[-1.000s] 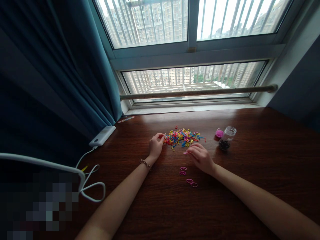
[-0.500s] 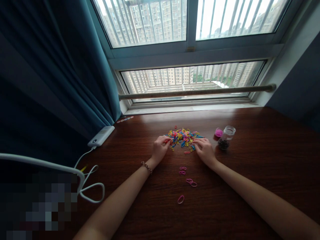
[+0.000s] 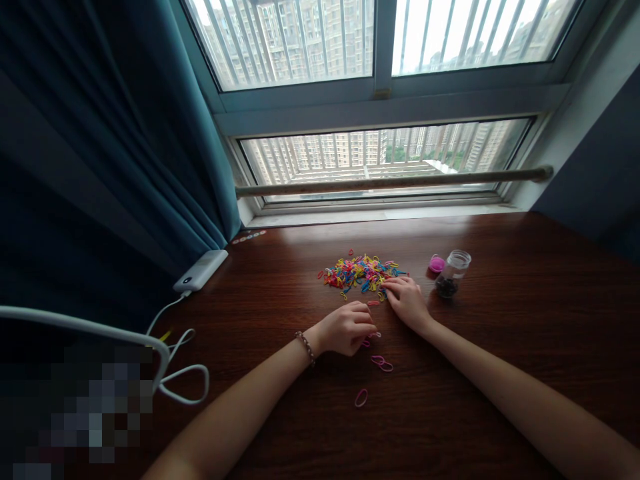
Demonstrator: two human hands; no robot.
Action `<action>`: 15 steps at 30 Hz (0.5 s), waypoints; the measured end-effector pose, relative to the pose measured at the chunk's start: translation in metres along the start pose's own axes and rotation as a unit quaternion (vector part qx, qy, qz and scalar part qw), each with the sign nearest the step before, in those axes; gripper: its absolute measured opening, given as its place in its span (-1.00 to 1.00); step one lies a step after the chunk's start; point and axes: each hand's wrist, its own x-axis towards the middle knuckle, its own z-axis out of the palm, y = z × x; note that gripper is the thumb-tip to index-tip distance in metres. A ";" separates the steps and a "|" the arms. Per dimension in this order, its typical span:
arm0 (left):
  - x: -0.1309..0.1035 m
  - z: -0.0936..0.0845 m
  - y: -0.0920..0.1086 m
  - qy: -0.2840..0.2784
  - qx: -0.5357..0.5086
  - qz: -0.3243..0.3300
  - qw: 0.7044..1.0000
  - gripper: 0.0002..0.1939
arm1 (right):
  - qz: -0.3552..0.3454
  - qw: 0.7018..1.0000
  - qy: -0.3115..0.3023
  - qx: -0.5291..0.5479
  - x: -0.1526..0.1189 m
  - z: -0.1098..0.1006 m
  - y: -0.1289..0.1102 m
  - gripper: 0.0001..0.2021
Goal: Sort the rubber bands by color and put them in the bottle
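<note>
A pile of small multicoloured rubber bands [image 3: 361,272] lies on the brown wooden table [image 3: 475,373]. Below the pile, my left hand [image 3: 347,328] is closed over a few pink bands [image 3: 366,343]; what its fingertips hold, if anything, is too small to make out. My right hand [image 3: 406,298] rests at the pile's right edge, its fingertips touching the bands, and whether they pinch one is unclear. Nearer to me lie two overlapping pink bands [image 3: 382,363] and a single pink loop [image 3: 361,398].
Right of the pile stands a clear jar [image 3: 453,273] with dark contents, beside a pink lid [image 3: 437,265]. A white power bank [image 3: 201,271] with a cable [image 3: 165,312] lies at the left by the blue curtain [image 3: 165,133]. A window is behind the table.
My left hand has moved from the pile's left edge toward me and to the right, over the row of pink bands. My right hand has barely moved.
</note>
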 end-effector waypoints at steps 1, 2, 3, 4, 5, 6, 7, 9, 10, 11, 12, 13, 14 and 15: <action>0.000 0.000 0.001 -0.014 -0.016 -0.008 1.000 -0.76 | -0.009 1.000 0.005 0.003 0.000 0.001 0.001 -0.80; -0.001 0.000 0.002 -0.026 -0.034 -0.016 0.999 -0.75 | -0.015 1.000 0.010 0.005 0.000 0.001 0.001 -0.81; -0.001 0.001 0.002 -0.034 -0.051 -0.025 0.998 -0.75 | -0.018 1.000 0.013 0.009 0.000 0.002 0.002 -0.81; -0.001 0.002 0.002 -0.035 -0.067 -0.035 0.997 -0.75 | -0.020 1.000 0.015 0.014 0.001 0.002 0.003 -0.81; -0.002 0.003 0.002 -0.026 -0.078 -0.047 0.996 -0.76 | -0.022 0.999 0.016 0.020 0.001 0.003 0.004 -0.81; -0.002 0.005 0.000 -0.010 -0.084 -0.061 0.995 -0.77 | -0.023 0.999 0.019 0.029 0.002 0.003 0.004 -0.81; -0.003 0.005 -0.002 0.012 -0.084 -0.076 0.994 -0.77 | -0.024 0.999 0.021 0.039 0.002 0.002 0.005 -0.81; -0.006 0.003 -0.012 0.070 -0.067 -0.113 0.989 -0.79 | -0.018 0.998 0.028 0.061 0.003 0.001 0.004 -0.82; -0.008 0.001 -0.018 0.105 -0.053 -0.136 0.984 -0.79 | -0.010 0.997 0.032 0.073 0.004 -0.001 0.004 -0.83; -0.011 -0.003 -0.026 0.143 -0.038 -0.163 0.976 -0.80 | 0.000 0.996 0.036 0.086 0.004 -0.002 0.003 -0.84; -0.014 -0.006 -0.035 0.186 -0.022 -0.193 0.963 -0.81 | 0.011 0.994 0.039 0.103 0.003 -0.004 0.001 -0.85; -0.018 -0.010 -0.044 0.225 -0.005 -0.227 0.948 -0.82 | 0.023 0.991 0.042 0.123 0.003 -0.005 0.000 -0.87; -0.021 -0.014 -0.053 0.263 0.013 -0.259 0.929 -0.81 | 0.034 0.988 0.044 0.144 0.002 -0.006 -0.001 -0.88; -0.025 -0.016 -0.061 0.288 0.030 -0.281 0.915 -0.81 | 0.042 0.984 0.046 0.165 0.001 -0.007 -0.003 -0.88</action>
